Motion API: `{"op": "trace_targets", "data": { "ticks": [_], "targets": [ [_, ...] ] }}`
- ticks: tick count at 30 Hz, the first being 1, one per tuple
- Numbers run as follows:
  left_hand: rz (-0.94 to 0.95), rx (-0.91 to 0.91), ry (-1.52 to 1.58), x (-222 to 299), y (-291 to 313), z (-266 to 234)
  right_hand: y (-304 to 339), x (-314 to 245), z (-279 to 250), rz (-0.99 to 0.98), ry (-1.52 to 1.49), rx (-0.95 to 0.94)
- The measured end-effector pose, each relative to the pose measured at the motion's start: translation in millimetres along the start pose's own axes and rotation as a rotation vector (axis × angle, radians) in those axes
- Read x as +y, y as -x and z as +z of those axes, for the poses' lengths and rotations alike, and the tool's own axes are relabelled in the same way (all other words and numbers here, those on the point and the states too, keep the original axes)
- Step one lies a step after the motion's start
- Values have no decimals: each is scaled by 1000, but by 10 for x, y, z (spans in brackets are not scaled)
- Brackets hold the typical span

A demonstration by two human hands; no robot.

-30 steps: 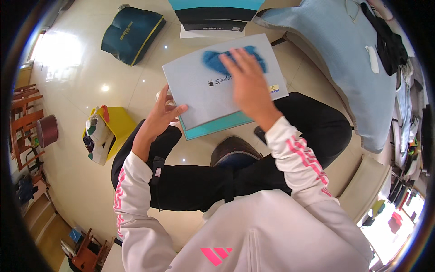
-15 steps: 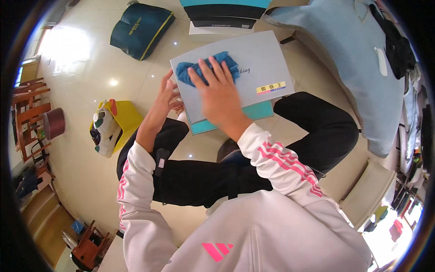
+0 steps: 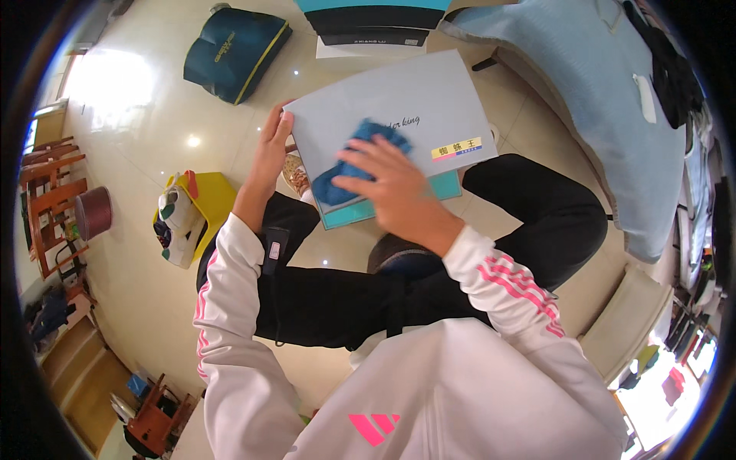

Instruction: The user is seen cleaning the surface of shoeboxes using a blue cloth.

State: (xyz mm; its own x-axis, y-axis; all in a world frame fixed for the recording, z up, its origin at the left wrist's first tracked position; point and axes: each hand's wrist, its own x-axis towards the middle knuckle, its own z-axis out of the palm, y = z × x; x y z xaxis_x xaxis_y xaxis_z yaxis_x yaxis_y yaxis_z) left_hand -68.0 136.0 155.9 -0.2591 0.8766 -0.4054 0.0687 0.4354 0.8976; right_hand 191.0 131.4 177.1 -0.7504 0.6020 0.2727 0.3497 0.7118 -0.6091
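Observation:
A flat grey box [image 3: 445, 92] with a yellow label lies tilted in front of me, and a turquoise box edge [image 3: 446, 185] shows beneath its near side. At the box's left edge my left hand [image 3: 267, 157] grips the side, thumb by the far left corner; some fingers are hidden. My right hand [image 3: 399, 192] presses a crumpled blue cloth [image 3: 331, 188] onto the grey top, fingers spread over it and slightly blurred.
Stacked boxes [image 3: 368, 37] stand beyond the grey box. A dark green bag [image 3: 234, 54] sits far left, with a yellow container [image 3: 215, 195] holding white shoes [image 3: 178, 211] nearer. Light blue fabric [image 3: 606, 130] drapes over something at the right.
My right hand and the cloth have slid toward me across the top, uncovering the upper left area. My left hand's fingers have closed in around the box's edge near its far left corner.

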Motion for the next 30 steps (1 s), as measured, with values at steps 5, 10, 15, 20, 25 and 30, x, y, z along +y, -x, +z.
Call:
{"op": "trace_targets", "data": {
  "ticks": [5, 10, 15, 20, 25, 30],
  "targets": [
    [73, -29, -94, 5, -82, -6, 327, 443, -557, 318, 248, 205],
    [96, -47, -130, -38, -95, -28, 130, 231, -207, 400, 342, 336],
    [132, -88, -154, -115, -155, -87, -155, -381, 399, 150, 183, 171],
    [195, -61, -262, -109, -165, -70, 51, -381, 380, -17, 26, 41],
    [225, -45, -317, -66, -155, -80, 481, -84, -177, 112, 68, 72],
    [211, -55, -330, -36, -191, -114, 620, 443, -658, 334, 260, 263]
  ]
}}
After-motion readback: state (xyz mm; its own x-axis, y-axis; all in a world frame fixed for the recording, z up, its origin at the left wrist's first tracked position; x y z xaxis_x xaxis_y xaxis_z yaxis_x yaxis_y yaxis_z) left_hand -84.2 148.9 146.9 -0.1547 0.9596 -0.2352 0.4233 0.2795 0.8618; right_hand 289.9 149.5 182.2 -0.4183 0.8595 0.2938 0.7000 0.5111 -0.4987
